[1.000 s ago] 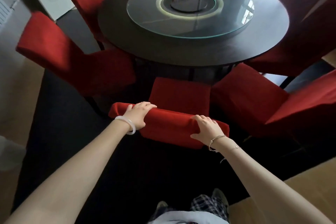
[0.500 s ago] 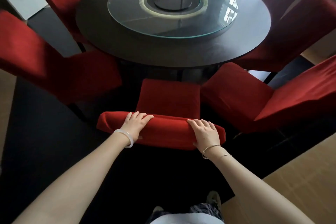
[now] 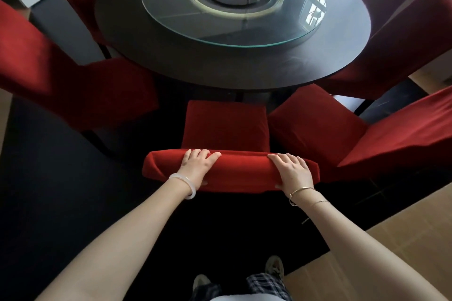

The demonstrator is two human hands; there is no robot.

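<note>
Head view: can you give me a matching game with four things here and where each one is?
1 chair back
2 glass turntable
3 white bangle
4 gold bracelet

a on the left wrist
b held by the left hand and right hand
c on the right wrist
d on the round table

Pairs: 1-b, 2-d, 3-a, 4-c
</note>
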